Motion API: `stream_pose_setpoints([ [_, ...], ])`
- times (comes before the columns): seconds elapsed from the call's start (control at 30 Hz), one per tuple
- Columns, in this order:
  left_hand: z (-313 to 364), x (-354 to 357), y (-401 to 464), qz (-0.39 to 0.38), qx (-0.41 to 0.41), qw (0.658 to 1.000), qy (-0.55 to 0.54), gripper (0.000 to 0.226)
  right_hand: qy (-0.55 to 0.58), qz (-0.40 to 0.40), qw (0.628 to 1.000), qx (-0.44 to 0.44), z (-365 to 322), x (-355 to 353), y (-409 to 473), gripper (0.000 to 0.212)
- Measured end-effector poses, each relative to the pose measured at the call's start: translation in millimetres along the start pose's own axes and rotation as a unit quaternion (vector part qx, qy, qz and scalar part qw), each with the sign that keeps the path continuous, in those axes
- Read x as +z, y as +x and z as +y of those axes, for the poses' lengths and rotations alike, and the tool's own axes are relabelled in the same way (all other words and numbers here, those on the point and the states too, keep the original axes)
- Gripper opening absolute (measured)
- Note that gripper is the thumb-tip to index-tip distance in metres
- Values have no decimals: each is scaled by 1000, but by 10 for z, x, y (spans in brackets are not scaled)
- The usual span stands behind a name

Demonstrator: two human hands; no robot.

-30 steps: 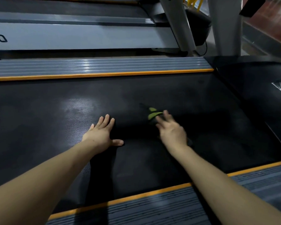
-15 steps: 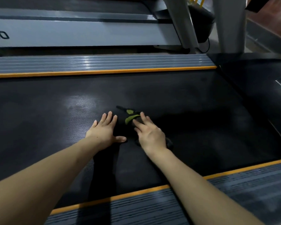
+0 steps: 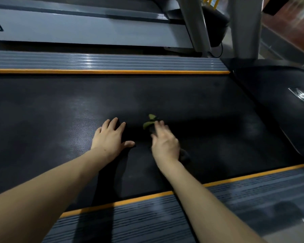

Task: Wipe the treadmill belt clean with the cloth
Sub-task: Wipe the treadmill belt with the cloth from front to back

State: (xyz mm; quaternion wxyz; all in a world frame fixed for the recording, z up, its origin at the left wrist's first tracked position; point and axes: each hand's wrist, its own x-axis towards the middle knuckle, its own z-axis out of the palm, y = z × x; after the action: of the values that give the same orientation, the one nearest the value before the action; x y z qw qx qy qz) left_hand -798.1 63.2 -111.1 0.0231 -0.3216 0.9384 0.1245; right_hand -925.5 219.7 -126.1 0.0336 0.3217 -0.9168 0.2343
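Left hand (image 3: 111, 137) flat on the belt (image 3: 209, 111), fingers spread, holding nothing. Right hand (image 3: 164, 142) presses the dark cloth (image 3: 150, 122) down with straight fingers.

two hands (image 3: 111, 137), one cloth (image 3: 150, 122), one treadmill belt (image 3: 200, 111), two side rails (image 3: 95, 61)

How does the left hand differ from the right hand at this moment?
The left hand lies bare on the treadmill belt, while the right hand presses the cloth. The left hand looks sharp, while the right hand is blurred. Both have straight fingers and lie palm down.
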Motion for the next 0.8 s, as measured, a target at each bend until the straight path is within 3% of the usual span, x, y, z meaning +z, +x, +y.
stream_pose_setpoints([
  [0.13,-12,106,-151,39,17,999,-15,64,3,-26,992,-126,338,-119,42,47],
  [0.3,20,224,-411,73,31,996,-34,47,-56,17,997,52,1279,-703,223,43],
  [0.43,-8,234,-569,56,44,997,-36,47,-96,34,986,133,928,-559,127,43],
  [0.5,-26,186,-611,42,41,998,-20,49,-66,28,992,102,541,-326,18,43],
  [0.63,-7,79,-639,33,55,998,14,50,-2,-28,998,-59,-32,-36,-273,45],
  [0.73,12,28,-611,19,58,998,18,50,11,-51,991,-124,348,-208,-165,44],
  [0.8,15,14,-638,19,51,999,2,49,-11,-18,998,-62,817,-400,-60,42],
])
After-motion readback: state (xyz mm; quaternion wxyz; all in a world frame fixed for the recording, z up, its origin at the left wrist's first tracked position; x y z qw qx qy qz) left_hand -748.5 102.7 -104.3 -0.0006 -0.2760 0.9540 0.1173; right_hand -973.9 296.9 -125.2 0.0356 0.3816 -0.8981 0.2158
